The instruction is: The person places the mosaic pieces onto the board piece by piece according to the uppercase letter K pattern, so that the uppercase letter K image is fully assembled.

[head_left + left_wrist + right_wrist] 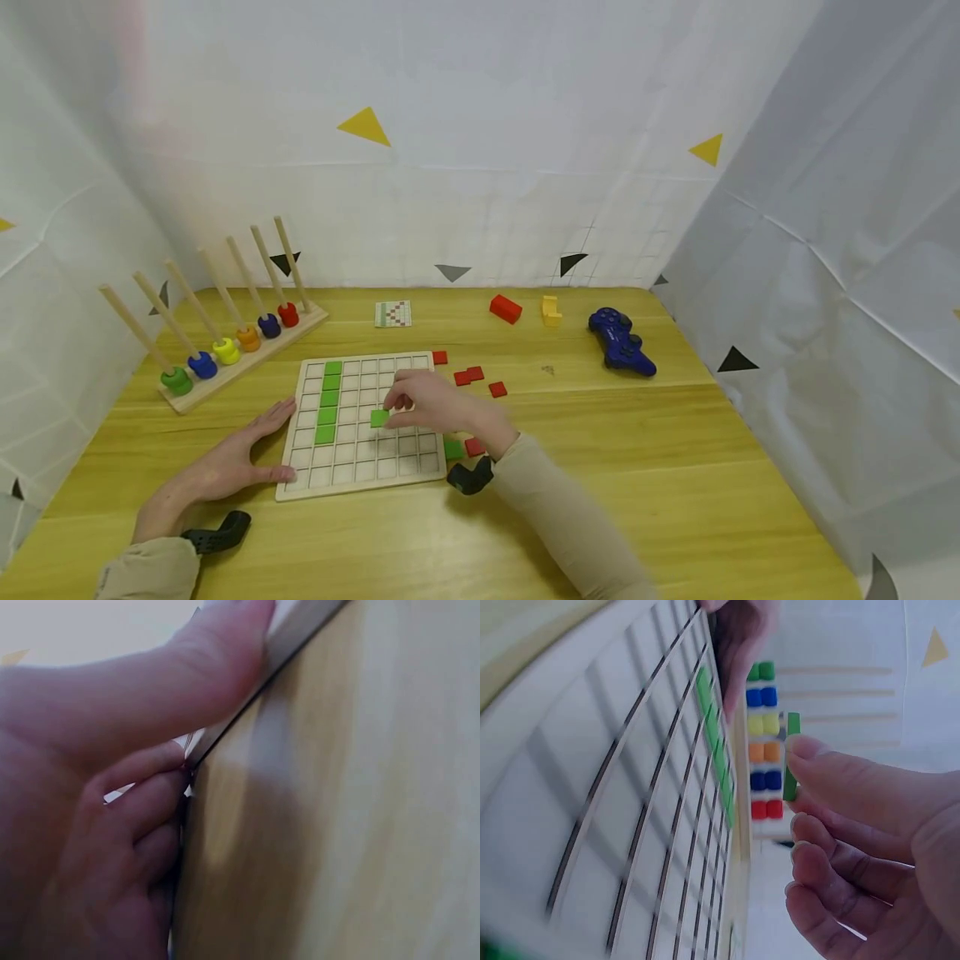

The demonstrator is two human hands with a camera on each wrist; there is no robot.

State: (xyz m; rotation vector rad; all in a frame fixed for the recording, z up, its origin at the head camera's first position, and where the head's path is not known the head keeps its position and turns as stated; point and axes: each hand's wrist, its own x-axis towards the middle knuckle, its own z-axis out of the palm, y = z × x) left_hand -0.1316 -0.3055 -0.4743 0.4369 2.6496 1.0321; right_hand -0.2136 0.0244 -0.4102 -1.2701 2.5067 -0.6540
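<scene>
My right hand [431, 402] pinches a green square tile [379, 418] between thumb and forefinger, above the wooden grid board [360, 487]. In the right wrist view the tile [793, 757] stands on edge over the board, a gap below it. A column of several green tiles [327, 398] fills cells at the board's left side. My left hand [225, 462] rests at the left edge of the board, thumb on the near corner and fingers stretched along the side. The left wrist view shows the thumb [217, 667] against the board's edge.
Right of the board lie several red tiles [498, 389] and a green tile [453, 450]. A pattern card [393, 314] lies behind it. A peg stand [247, 358] with coloured beads is at the left. A red block [506, 309], a yellow piece [551, 311] and a blue game controller [621, 342] lie farther right.
</scene>
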